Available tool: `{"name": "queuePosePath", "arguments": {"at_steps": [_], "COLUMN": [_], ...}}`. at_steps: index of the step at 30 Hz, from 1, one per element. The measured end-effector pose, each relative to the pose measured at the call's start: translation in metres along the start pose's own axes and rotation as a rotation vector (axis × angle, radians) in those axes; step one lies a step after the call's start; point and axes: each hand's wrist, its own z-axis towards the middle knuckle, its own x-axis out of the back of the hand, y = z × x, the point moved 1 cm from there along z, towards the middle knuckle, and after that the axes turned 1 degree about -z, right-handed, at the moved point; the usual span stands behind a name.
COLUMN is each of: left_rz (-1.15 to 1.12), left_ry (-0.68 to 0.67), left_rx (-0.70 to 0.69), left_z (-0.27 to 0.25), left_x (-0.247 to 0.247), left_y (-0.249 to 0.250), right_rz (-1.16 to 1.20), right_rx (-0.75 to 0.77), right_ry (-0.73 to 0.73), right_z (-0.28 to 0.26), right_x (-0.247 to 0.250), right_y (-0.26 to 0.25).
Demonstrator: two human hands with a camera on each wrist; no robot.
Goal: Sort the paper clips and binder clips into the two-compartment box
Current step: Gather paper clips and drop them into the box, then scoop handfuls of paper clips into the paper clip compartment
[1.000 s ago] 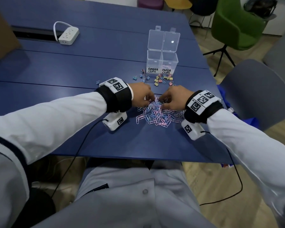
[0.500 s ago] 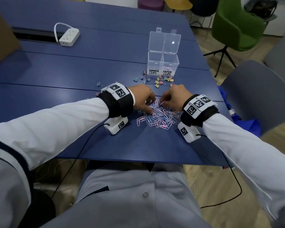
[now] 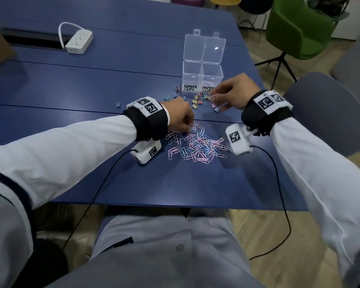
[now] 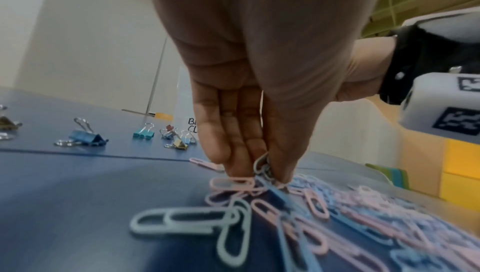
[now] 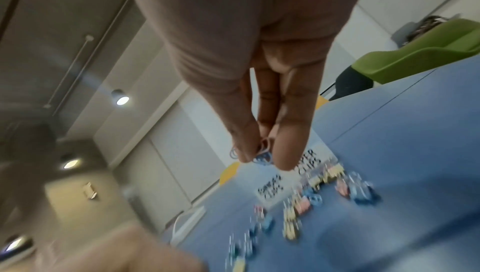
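Observation:
A pile of pink and blue paper clips (image 3: 197, 145) lies on the blue table (image 3: 92, 96). My left hand (image 3: 180, 119) is down on the pile's far-left edge, its fingertips (image 4: 259, 171) pinching a few paper clips. My right hand (image 3: 231, 93) is lifted above the table in front of the clear two-compartment box (image 3: 202, 77), pinching a few paper clips (image 5: 262, 154). The box's lids stand open; its labels read BINDER CLIPS on the left and PAPER CLIPS on the right. Some pink clips lie in the right compartment. Coloured binder clips (image 3: 197, 100) are scattered before the box.
A white power strip (image 3: 78, 41) sits at the back left beside a cable slot. A lone binder clip (image 3: 119, 104) lies left of the others. A grey chair (image 3: 328, 113) stands to the right, a green chair (image 3: 299, 26) behind. Wrist camera cables hang off the near table edge.
My right hand has left the pile and risen forward toward the box with paper clips pinched. My left hand has stayed on the pile.

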Motion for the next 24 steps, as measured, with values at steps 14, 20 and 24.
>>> {"name": "queuePosePath", "arguments": {"at_steps": [14,20,24], "left_rz": [-0.323,-0.382,-0.288], "left_ry": [0.191,0.325,0.405], "left_rx": [0.112,0.192,0.274], "left_z": [0.062,0.114,0.145], "left_x": [0.080,0.104,0.106], "left_y": [-0.023,-0.022,-0.021], "right_rz": [-0.128,-0.036,0.107], "right_rx": [-0.095,-0.069,-0.066], "right_ry": [0.187,0.225,0.228], "right_z": [0.119,0.126,0.126], "right_x": [0.033,0.033,0.036], "right_y": [0.005,0.017,0.022]}}
